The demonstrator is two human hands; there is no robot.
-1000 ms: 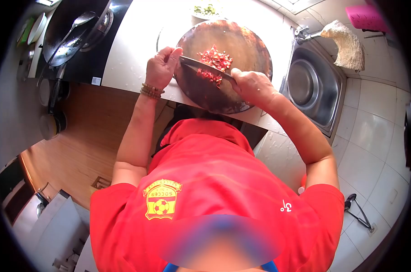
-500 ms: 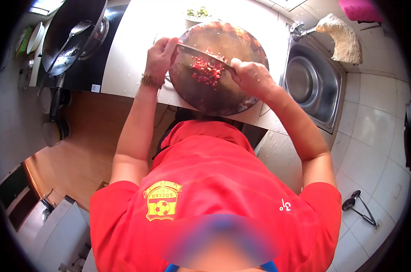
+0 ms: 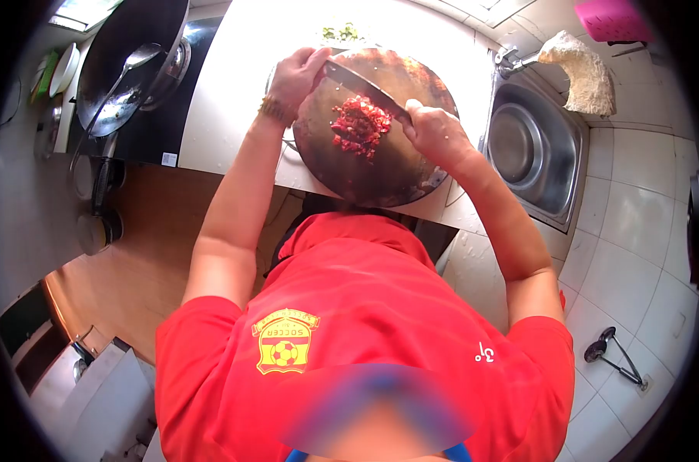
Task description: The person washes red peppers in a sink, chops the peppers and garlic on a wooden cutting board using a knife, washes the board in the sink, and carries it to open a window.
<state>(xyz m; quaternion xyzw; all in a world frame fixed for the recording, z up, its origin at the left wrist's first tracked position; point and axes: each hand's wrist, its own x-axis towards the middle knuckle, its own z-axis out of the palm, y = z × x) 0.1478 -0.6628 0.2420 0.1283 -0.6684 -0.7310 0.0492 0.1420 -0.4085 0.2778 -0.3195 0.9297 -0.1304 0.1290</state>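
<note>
My right hand (image 3: 440, 137) is closed around the handle of a kitchen knife (image 3: 365, 87). The fingers of my left hand (image 3: 297, 78) pinch the far end of its blade. Held between both hands, the knife slants over a round chopping board (image 3: 341, 175), just beyond a heap of finely chopped red pieces (image 3: 361, 127), which look like chili. Whether the blade's edge touches the wood, I cannot tell. Behind the board are some chopped green pieces (image 3: 340, 32), partly washed out by glare.
At left, a wok (image 3: 122, 77) with a metal ladle (image 3: 143, 54) in it stands on the stove. A steel sink (image 3: 546, 154) lies right of the board, under a tap wrapped in cloth (image 3: 580, 69). Black utensils (image 3: 615, 356) hang on the tiled wall.
The knife has swung, and its tip end has gone farther back and right with my left hand. The red pieces are now in a tighter heap. The whole view has shifted slightly.
</note>
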